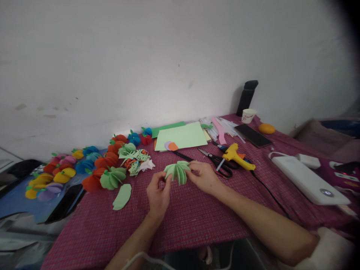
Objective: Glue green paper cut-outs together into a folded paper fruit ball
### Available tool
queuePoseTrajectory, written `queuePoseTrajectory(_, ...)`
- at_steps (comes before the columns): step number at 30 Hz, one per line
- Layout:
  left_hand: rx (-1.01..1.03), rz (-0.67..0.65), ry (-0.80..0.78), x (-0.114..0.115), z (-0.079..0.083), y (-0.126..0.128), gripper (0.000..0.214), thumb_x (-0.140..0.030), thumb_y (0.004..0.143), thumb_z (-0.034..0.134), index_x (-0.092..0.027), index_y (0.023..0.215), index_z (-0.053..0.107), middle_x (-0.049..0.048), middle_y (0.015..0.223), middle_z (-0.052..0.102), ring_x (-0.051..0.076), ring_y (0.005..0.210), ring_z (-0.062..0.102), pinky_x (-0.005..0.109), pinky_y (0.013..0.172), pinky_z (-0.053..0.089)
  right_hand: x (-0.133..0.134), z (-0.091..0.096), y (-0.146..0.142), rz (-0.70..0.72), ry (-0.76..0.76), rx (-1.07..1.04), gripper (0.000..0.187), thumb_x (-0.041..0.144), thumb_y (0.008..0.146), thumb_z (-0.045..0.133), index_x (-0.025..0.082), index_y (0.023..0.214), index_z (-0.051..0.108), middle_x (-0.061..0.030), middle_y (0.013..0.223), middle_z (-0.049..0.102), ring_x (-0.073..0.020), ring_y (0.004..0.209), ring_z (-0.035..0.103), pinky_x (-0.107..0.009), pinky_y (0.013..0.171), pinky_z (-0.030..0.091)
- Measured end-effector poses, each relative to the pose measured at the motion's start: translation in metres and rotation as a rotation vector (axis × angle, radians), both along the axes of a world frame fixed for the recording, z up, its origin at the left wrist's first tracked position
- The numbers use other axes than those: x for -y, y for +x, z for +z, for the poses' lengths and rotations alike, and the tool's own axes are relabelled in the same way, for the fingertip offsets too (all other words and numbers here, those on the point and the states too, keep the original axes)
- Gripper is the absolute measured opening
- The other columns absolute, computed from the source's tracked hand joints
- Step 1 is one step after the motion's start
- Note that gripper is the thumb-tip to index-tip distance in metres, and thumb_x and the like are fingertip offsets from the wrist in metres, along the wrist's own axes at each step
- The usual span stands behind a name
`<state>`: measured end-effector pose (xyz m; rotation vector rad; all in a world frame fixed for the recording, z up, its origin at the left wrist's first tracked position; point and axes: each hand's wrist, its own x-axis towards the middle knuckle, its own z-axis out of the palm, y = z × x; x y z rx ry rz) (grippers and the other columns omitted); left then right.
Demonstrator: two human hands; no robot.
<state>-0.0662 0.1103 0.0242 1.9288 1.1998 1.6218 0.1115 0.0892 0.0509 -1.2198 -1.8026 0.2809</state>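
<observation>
Between my two hands is a light green paper pumpkin (180, 172), its folded leaves fanned out above the checked tablecloth (202, 225). My left hand (159, 189) pinches its left side between thumb and fingers. On the other side, the fingertips of my right hand (206, 178) close on its right edge. A loose stack of light green paper pieces (122, 197) lies to the left of my left hand. Just beyond my right hand rest black-handled scissors (218, 161) and a yellow glue gun (234, 155).
Finished paper pumpkins (107, 161) in many colours crowd the left side, beside paper scraps (136, 161). Green paper sheets (181, 137) lie at the back. Rightward are a phone (253, 135), a paper cup (248, 116), a black bottle (246, 98) and a white power bank (309, 180).
</observation>
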Motion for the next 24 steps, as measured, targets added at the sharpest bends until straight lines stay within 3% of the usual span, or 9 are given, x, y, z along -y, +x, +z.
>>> queuePoseTrajectory(4, 0.067, 0.024, 0.045, 0.0, -0.004, 0.002, 0.024, -0.024, 0.077, 0.06, -0.018, 0.099, 0.052, 0.0044, 0.09, 0.06, 0.014, 0.077, 0.06, 0.027, 0.069, 0.05, -0.001, -0.001, 0.0, -0.004, -0.008, 0.007, 0.026, 0.021, 0.084, 0.051, 0.017, 0.059, 0.057, -0.0009, 0.067, 0.059, -0.0115, 0.064, 0.054, -0.022, 0.061, 0.04)
queuePoseTrajectory(8, -0.127, -0.031, 0.176, 0.001, 0.001, -0.001, 0.012, -0.017, 0.082, 0.05, -0.019, 0.09, 0.059, 0.0069, 0.099, 0.061, 0.017, 0.095, 0.058, 0.033, 0.082, 0.049, -0.001, -0.001, 0.0, -0.014, -0.012, 0.013, 0.027, 0.021, 0.083, 0.052, 0.017, 0.057, 0.056, -0.0003, 0.065, 0.058, -0.0112, 0.063, 0.054, -0.022, 0.06, 0.04)
queuePoseTrajectory(12, -0.219, -0.038, 0.189, 0.004, 0.007, -0.005, 0.019, -0.015, 0.083, 0.047, -0.019, 0.093, 0.062, 0.0072, 0.097, 0.061, 0.017, 0.094, 0.058, 0.033, 0.082, 0.048, 0.0, 0.0, 0.0, -0.012, -0.017, 0.014, 0.028, 0.02, 0.083, 0.052, 0.017, 0.056, 0.055, -0.0001, 0.065, 0.057, -0.0111, 0.062, 0.053, -0.022, 0.06, 0.039)
queuePoseTrajectory(16, -0.276, -0.067, 0.176, 0.007, 0.01, -0.005, 0.019, -0.026, 0.079, 0.056, -0.018, 0.096, 0.061, 0.008, 0.096, 0.061, 0.02, 0.095, 0.057, 0.035, 0.081, 0.049, 0.0, 0.0, 0.0, -0.002, -0.016, 0.007, 0.026, 0.021, 0.084, 0.052, 0.017, 0.059, 0.058, -0.0006, 0.067, 0.058, -0.0115, 0.064, 0.054, -0.022, 0.061, 0.039)
queuePoseTrajectory(24, -0.228, -0.047, 0.116, 0.004, 0.01, -0.003, 0.018, -0.03, 0.076, 0.062, -0.019, 0.09, 0.062, 0.0056, 0.092, 0.062, 0.018, 0.09, 0.059, 0.032, 0.079, 0.049, 0.0, 0.001, 0.001, -0.01, -0.013, 0.031, 0.026, 0.02, 0.083, 0.052, 0.017, 0.058, 0.058, -0.0004, 0.065, 0.057, -0.0114, 0.062, 0.053, -0.022, 0.059, 0.038)
